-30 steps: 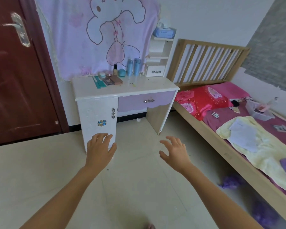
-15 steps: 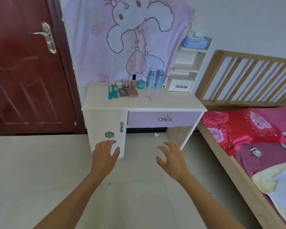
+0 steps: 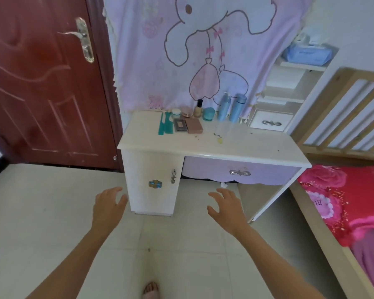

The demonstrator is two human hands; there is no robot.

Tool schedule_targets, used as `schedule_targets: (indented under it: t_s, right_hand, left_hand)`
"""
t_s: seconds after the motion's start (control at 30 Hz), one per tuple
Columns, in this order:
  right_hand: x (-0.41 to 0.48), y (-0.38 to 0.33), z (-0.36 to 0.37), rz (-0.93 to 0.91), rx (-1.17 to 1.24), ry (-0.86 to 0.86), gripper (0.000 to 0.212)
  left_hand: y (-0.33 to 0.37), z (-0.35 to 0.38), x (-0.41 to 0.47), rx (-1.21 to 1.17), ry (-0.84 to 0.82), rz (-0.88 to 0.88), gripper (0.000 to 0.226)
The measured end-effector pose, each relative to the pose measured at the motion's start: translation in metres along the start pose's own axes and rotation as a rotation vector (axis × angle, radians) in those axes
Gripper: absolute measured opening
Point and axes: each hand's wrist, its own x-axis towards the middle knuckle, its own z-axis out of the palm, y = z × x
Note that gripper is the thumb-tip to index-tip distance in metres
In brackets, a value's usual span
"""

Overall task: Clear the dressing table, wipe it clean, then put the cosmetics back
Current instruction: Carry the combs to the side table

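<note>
Head view: your left hand (image 3: 108, 207) and right hand (image 3: 226, 207) hang empty, fingers loosely spread, short of the dressing table (image 3: 257, 145). The cosmetics (image 3: 203, 114) stand clustered along its back edge, with small debris (image 3: 219, 140) on the top in front of them.

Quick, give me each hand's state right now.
Left hand: open, holding nothing.
Right hand: open, fingers spread, holding nothing.

Single head view, looking forward and down, dressing table (image 3: 214, 145) near
</note>
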Motion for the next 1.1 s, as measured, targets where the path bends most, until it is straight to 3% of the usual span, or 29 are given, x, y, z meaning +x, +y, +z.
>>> schedule_targets:
  t_s: [0.23,0.43,0.6,0.87,1.1]
  right_hand:
    - [0.098,0.012,-0.003,0.037,-0.004,0.062,0.037]
    - [0.147,0.008,0.032,0.103,0.104,-0.219,0.038]
    - [0.214,0.018,0.042,0.009,0.092,-0.142,0.047]
    - [0.342,0.026,0.067,-0.148,0.137,-0.264,0.045]
    - [0.397,0.013,0.092,-0.255,0.151,-0.430,0.046]
  left_hand:
    - [0.026,0.031,0.080,-0.057,-0.036,0.044,0.034]
    - [0.036,0.050,0.126,-0.038,-0.068,0.014,0.035]
    - [0.053,0.075,0.175,-0.038,-0.048,-0.017,0.036]
    - [0.096,0.116,0.275,-0.015,-0.008,-0.044,0.037]
    - [0.097,0.151,0.300,0.085,-0.049,-0.150,0.039]
